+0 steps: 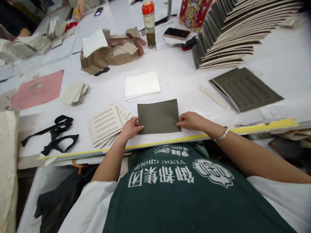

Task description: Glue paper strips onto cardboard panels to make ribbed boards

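Note:
A dark olive card sheet (158, 116) lies flat on the white table near its front edge. My left hand (131, 127) pinches the sheet's left edge with curled fingers. My right hand (191, 120), a silver bangle on its wrist, grips the sheet's right edge. Just left of the sheet is a fanned pile of cream slotted cards (107, 124). Behind the sheet sits a small stack of white sheets (142, 84).
A tall leaning stack of olive-and-cream boards (233, 32) stands at the back right, with ribbed olive boards (245, 89) and a cream strip (215, 97) before it. Black ribbon (54, 132), a pink sheet (37, 90), brown card piles (109, 51), a bottle (149, 24) and a phone (176, 33) lie about.

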Demonstrator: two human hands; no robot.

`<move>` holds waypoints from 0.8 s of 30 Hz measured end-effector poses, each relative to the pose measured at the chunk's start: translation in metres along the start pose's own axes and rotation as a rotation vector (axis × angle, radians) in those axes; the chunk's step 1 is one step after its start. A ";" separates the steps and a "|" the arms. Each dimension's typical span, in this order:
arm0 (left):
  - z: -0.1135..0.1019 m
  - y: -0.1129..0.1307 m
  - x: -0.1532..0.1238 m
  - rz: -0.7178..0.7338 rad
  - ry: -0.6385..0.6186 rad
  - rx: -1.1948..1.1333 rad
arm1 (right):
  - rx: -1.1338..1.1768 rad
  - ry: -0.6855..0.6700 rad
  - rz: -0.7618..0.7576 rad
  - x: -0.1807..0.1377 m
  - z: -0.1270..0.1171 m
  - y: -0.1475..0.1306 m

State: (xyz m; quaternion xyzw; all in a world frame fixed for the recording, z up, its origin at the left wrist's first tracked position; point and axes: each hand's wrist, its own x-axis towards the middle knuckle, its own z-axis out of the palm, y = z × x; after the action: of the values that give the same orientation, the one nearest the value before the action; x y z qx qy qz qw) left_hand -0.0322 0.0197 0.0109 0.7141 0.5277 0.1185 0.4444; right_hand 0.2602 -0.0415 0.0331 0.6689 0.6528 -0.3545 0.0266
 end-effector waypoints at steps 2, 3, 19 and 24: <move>0.000 0.000 0.000 0.011 -0.006 0.014 | 0.023 -0.011 0.019 -0.001 0.000 -0.001; 0.000 0.001 -0.001 0.014 -0.008 0.025 | 0.032 -0.015 0.026 -0.001 0.000 -0.002; 0.003 0.008 -0.008 0.032 0.043 0.243 | 0.013 -0.009 0.030 -0.001 0.001 -0.002; 0.004 0.017 -0.011 0.014 0.088 0.386 | -0.009 -0.019 0.026 0.001 -0.002 -0.003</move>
State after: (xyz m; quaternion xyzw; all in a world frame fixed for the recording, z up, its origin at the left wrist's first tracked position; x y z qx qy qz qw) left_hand -0.0233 0.0076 0.0250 0.7840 0.5545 0.0492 0.2747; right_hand 0.2586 -0.0394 0.0355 0.6737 0.6455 -0.3576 0.0405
